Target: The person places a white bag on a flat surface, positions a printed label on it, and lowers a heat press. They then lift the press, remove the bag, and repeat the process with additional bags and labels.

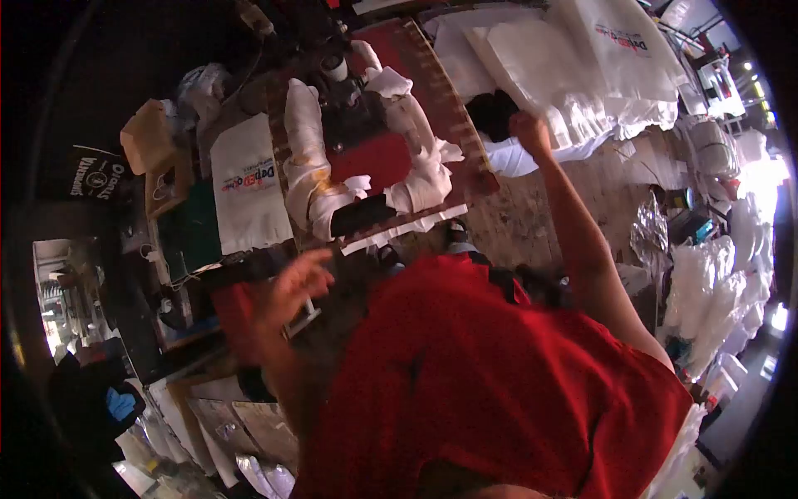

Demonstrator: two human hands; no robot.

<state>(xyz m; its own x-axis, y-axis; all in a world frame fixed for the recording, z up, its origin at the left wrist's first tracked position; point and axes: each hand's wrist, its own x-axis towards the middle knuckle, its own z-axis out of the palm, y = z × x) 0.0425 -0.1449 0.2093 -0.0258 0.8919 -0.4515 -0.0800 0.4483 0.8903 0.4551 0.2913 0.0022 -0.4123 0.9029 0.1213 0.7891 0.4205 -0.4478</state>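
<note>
My right hand [529,135] is closed at the near edge of a pile of white printed sheets or bags [540,62]. A black piece [492,115] lies right beside its fingers; what the fingers hold, if anything, is hidden. My left hand [301,283] is in the air, slightly blurred, with its fingers apart and nothing in them. Beyond it stands a press-like frame with a red bed [374,162], its two arms wrapped in stained white cloth [307,158]. Left of this frame lies a white printed sheet [249,187].
At the left, an open cardboard box [158,150] stands near a black sign [94,173] with white lettering. Wooden flooring [524,220] shows between the frame and my right arm. Plastic-wrapped bundles [706,274] line the right side, and cables hang by the left bench.
</note>
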